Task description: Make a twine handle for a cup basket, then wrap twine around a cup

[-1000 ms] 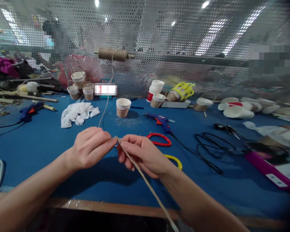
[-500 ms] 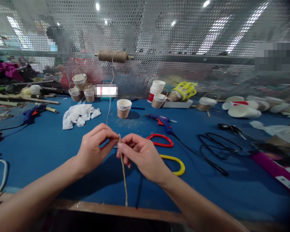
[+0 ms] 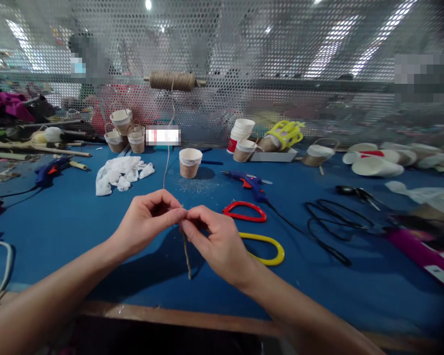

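Observation:
My left hand point(image 3: 146, 219) and my right hand point(image 3: 217, 241) meet fingertip to fingertip over the table, both pinching a length of brown twine point(image 3: 187, 256). Its short end hangs below the fingers, and the pinched part is hidden by them. The twine runs up from my left hand to a spool point(image 3: 172, 81) on a stick at the mesh panel. Scissors lie beside my right hand, with one red handle loop point(image 3: 245, 212) and one yellow loop point(image 3: 268, 250); their blades are hidden. A small twine-wrapped cup point(image 3: 190, 163) stands just beyond my hands.
A blue glue gun point(image 3: 252, 186) lies right of the cup, its black cord trailing right. White cloth scraps point(image 3: 120, 173) lie on the left, near several small basket cups point(image 3: 121, 122). Stacked paper cups point(image 3: 240, 134) stand at the back. Another glue gun point(image 3: 51, 170) lies far left.
My fingertips have come together over the twine, covering the loop that showed between them. The hanging twine end is shorter and higher. The view has shifted slightly.

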A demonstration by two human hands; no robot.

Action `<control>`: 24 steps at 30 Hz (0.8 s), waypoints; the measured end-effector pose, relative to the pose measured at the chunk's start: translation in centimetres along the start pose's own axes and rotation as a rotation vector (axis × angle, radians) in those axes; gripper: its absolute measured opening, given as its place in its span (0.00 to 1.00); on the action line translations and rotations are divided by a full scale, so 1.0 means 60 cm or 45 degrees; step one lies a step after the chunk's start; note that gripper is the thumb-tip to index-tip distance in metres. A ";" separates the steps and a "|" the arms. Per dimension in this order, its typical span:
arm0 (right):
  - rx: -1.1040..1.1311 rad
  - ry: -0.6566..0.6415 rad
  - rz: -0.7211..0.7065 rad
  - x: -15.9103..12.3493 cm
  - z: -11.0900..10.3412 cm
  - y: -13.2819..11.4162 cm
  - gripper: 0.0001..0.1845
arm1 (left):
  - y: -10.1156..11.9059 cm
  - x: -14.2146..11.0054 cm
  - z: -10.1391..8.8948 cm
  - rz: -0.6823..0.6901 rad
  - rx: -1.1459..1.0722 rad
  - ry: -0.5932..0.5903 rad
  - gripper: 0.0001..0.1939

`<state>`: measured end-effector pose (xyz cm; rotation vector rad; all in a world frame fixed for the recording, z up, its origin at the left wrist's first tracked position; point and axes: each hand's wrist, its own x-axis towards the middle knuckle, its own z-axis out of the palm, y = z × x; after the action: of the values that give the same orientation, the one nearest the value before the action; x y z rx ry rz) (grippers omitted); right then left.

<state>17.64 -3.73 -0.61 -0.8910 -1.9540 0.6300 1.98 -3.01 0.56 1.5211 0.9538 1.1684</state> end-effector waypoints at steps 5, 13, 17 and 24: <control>0.057 0.018 0.027 0.008 -0.012 0.001 0.09 | -0.001 0.001 -0.013 0.079 -0.148 -0.129 0.04; 0.104 0.022 -0.189 0.012 -0.020 -0.003 0.08 | 0.003 0.000 -0.015 0.091 -0.144 -0.244 0.03; 0.136 -0.026 -0.094 0.010 -0.024 -0.008 0.07 | 0.003 0.002 -0.012 0.042 -0.139 -0.273 0.04; 0.243 -0.062 0.151 0.009 -0.024 -0.018 0.06 | 0.003 0.001 -0.007 -0.130 -0.264 -0.279 0.05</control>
<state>18.32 -3.83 1.13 -0.8833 -1.8571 0.8989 1.60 -2.89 0.77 1.3845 0.7310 0.9738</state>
